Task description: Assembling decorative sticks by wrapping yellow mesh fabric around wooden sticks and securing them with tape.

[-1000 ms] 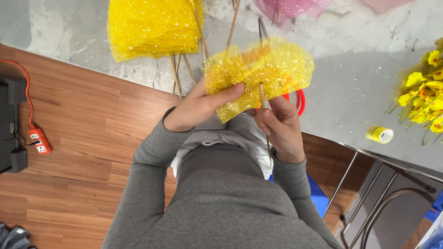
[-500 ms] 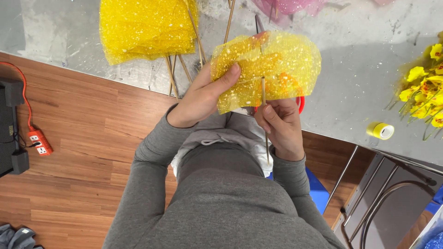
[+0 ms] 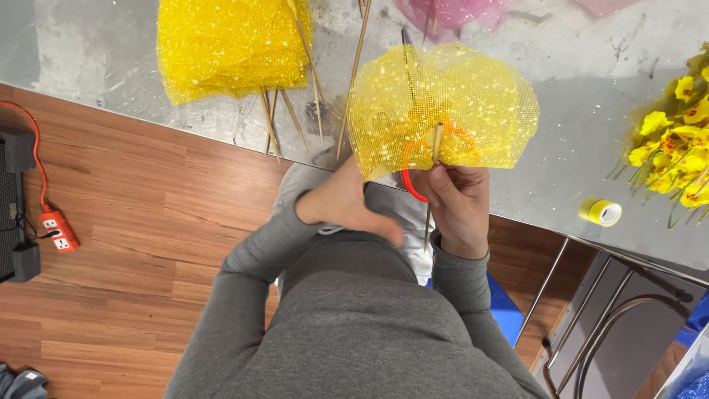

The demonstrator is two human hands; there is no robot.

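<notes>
Mesh piece: a yellow glittery net sheet point(image 3: 443, 111) bunched into a rounded fan, held up over the near edge of the grey metal table point(image 3: 576, 125).
Stick: a thin wooden stick point(image 3: 436, 148) stands upright against the net's lower middle, its lower end running down past the fingers.
Right hand: the right hand point(image 3: 458, 203) is clenched around the stick, pinching the net's gathered base against it.
Left hand: the left hand point(image 3: 347, 203) lies just beside the net's lower left corner, fingers loosely extended toward the right hand; whether it grips anything I cannot tell.
Red loop: a curved red plastic handle point(image 3: 408, 185) shows behind the net, by the right thumb.
Table, left: a stack of yellow net sheets point(image 3: 229, 44) with loose wooden sticks point(image 3: 314, 89) beside it.
Table, right: a yellow tape roll point(image 3: 600, 212) and yellow artificial flowers point(image 3: 676, 148).
Floor: a red power strip point(image 3: 57, 230) on wooden boards.
</notes>
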